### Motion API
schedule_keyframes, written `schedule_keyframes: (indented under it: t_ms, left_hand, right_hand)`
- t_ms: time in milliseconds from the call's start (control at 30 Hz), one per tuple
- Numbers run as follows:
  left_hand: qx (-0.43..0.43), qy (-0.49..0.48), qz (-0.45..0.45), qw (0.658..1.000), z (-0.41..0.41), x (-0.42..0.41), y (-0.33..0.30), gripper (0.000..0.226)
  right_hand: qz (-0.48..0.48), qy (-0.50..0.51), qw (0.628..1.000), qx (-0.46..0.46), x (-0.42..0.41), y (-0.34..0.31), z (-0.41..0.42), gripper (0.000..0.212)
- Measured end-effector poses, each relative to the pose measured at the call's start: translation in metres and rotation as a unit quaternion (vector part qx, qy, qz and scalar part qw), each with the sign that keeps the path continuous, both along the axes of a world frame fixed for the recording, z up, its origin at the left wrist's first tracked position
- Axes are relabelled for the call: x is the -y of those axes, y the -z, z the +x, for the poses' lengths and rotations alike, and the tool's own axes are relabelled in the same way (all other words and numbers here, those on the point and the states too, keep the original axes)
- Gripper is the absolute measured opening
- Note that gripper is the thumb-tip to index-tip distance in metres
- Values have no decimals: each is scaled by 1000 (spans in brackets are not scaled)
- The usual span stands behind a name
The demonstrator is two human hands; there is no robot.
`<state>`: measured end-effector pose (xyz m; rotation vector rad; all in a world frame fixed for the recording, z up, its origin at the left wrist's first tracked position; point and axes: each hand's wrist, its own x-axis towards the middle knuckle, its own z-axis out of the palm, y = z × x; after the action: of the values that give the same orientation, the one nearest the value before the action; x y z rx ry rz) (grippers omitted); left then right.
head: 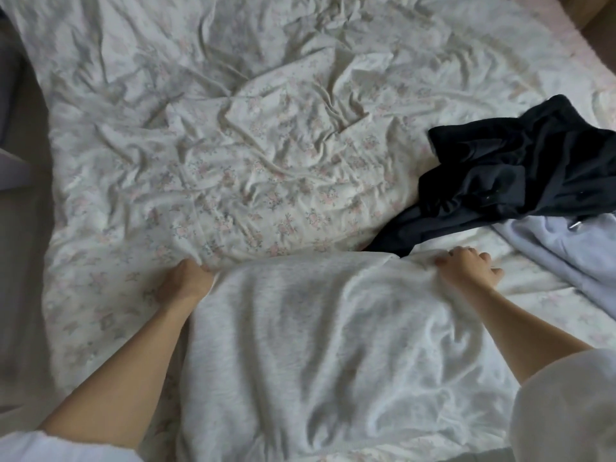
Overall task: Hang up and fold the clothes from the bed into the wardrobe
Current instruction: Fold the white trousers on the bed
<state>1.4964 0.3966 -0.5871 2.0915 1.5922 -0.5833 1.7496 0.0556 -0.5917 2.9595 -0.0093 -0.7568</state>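
Observation:
A light grey sweatshirt-like garment [320,345] lies spread on the near part of the bed, between my arms. My left hand [185,281] grips its far left corner, fingers tucked under the cloth. My right hand [470,266] pinches its far right corner with curled fingers. To the right lies a crumpled black garment [510,175], and below it a pale lavender garment [566,251] with a small metal piece.
A rumpled white floral duvet [233,145] covers the bed. The bed's left edge and a grey floor strip [23,228] run down the left side. A pinkish mattress edge [573,38] shows at top right.

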Motion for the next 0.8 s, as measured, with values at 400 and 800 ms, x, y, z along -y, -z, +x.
schedule_keyframes:
  t_ms: [400,800]
  left_hand:
    - [169,47,136,975,-36,-2,-13,50]
    - [166,118,250,947,-12,42,-24,36]
  right_hand:
    - [26,24,986,161,37,-25,2,25]
    - [152,-150,961,177,-10,-35,-38,44]
